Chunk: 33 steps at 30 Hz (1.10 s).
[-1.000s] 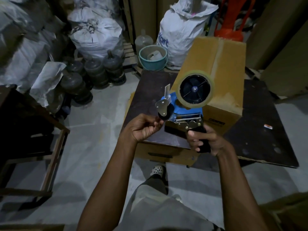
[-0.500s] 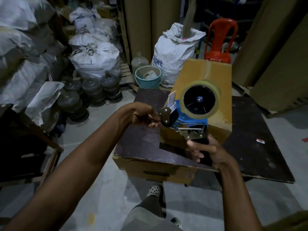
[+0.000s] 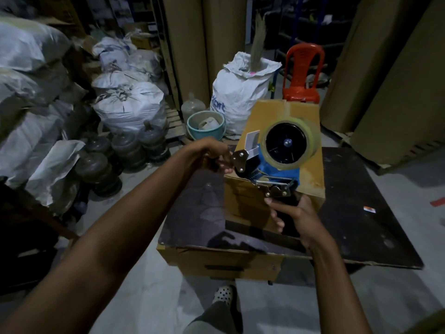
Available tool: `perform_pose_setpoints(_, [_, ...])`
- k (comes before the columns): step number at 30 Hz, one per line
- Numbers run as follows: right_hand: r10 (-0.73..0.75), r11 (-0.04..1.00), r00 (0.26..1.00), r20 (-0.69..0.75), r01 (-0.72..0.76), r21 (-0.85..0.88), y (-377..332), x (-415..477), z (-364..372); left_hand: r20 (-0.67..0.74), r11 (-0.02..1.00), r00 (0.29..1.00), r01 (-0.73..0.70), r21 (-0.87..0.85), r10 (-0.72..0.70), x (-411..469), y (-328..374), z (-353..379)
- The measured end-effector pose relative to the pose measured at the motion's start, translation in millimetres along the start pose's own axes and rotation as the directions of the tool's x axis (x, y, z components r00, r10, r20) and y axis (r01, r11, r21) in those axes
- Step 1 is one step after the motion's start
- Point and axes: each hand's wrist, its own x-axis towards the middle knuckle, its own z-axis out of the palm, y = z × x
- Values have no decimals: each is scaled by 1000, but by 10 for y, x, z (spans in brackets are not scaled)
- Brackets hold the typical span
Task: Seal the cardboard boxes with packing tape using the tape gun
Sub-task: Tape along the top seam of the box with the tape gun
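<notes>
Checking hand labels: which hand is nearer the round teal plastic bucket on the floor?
Left. The left hand, holding the blue tape gun's front, is just below the round teal plastic bucket in view; the right hand grips the gun's handle, lower and farther right.

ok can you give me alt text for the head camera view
A right hand grips the handle of a blue tape gun while the left hand pinches at its front roller, in front of a cardboard box on a dark board. White sacks, water jugs and a red chair fill the dim storeroom behind.
</notes>
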Motion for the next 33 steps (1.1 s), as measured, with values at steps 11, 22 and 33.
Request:
perform_pose_setpoints(11, [52,997,986,-157,-42,68,36,-34,-332,-23,998,1000,1,70,1,107,198,309])
perform_pose_setpoints(22, [-10,999,979,-204,18,38,27,-152,-636,-13,993,999,-37,113,39,130,497,634])
perform_pose_setpoints(33, [-34,999,969,-245,41,26,-43,-137,-771,-113,957,978,-142,253,174,221,693,727])
